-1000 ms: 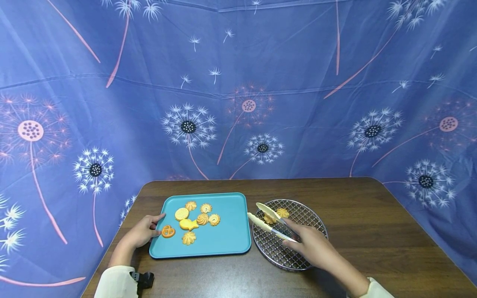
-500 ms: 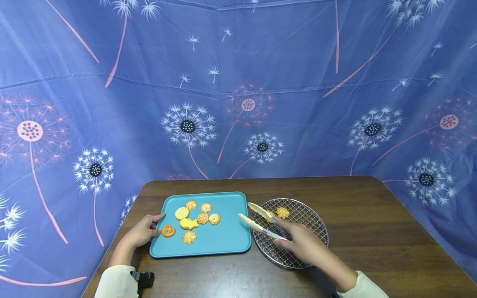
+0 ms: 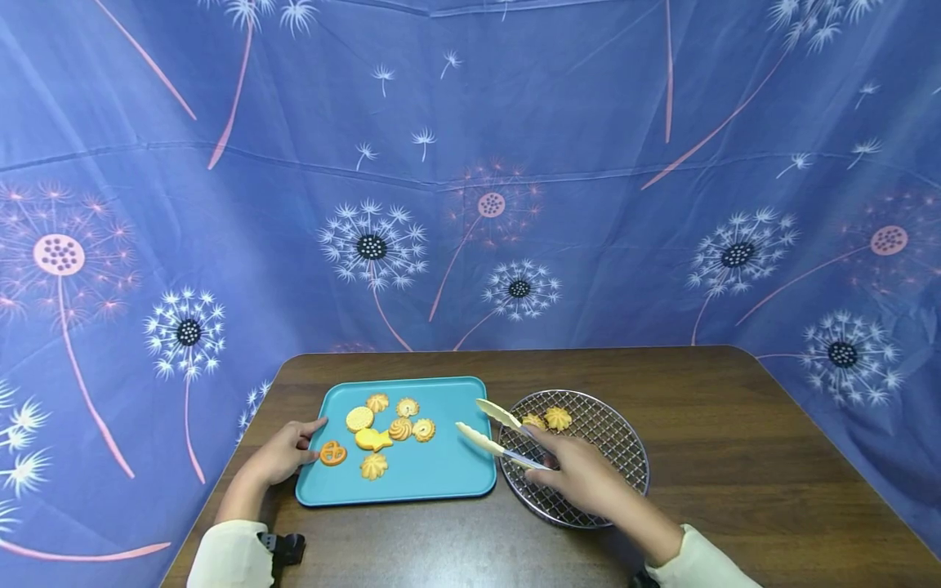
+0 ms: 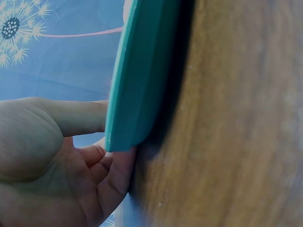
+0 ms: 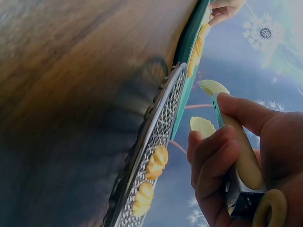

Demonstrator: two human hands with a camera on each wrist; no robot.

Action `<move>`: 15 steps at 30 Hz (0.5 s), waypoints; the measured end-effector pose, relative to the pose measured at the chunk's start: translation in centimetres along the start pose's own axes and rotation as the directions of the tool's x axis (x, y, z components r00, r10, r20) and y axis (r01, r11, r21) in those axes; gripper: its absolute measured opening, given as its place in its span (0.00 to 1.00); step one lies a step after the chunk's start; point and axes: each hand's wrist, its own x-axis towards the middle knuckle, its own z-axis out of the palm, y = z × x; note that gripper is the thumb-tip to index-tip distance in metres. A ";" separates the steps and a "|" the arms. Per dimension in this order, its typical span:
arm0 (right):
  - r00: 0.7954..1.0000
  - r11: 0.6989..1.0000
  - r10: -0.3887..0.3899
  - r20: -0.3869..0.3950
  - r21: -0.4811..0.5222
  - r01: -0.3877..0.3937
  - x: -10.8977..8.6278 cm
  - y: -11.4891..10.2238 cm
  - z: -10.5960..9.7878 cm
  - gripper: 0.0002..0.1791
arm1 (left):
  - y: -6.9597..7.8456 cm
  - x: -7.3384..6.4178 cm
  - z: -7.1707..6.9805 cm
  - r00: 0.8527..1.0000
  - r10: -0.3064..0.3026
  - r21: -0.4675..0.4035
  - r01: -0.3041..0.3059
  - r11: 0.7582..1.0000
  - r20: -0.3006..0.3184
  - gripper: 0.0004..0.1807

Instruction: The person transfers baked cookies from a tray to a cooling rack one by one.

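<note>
My left hand (image 3: 279, 454) grips the left edge of a turquoise tray (image 3: 441, 482); in the left wrist view, its thumb and fingers are on opposite sides of the rim. On the tray lie a pretzel (image 3: 332, 454), a fish-shaped cookie (image 3: 373, 440), a round cookie (image 3: 359, 420) and several flower-shaped cookies (image 3: 374, 466). My right hand (image 3: 584, 474) holds cream-tipped tongs (image 3: 481, 441), their tips spread with nothing between them, over the tray's right part. Under that hand stands a round wire rack (image 3: 621, 445) bearing two flower-shaped cookies (image 5: 157, 161).
The brown wooden table (image 3: 706, 433) extends to the right of the rack and in front of the tray. A blue dandelion-patterned cloth (image 3: 603, 269) hangs behind and at both sides. Tray and rack stand almost edge to edge.
My right hand has moved left with the tongs, from above the rack to over the tray's right side. Both cookies stay on the rack. My left hand keeps its place on the tray.
</note>
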 end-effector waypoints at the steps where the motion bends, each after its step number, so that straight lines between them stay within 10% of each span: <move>1: 1.000 1.000 0.001 0.001 -0.003 -0.001 0.1 -0.1 0.1 0.41 | 0.0 0.0 0.0 1.000 -0.001 -0.001 0.001 1.000 -0.001 0.35; 15: 0.998 0.997 -0.063 0.013 -0.040 0.064 1.1 -1.3 1.3 0.40 | 0.0 0.1 0.0 1.000 -0.021 0.006 0.021 1.000 -0.004 0.35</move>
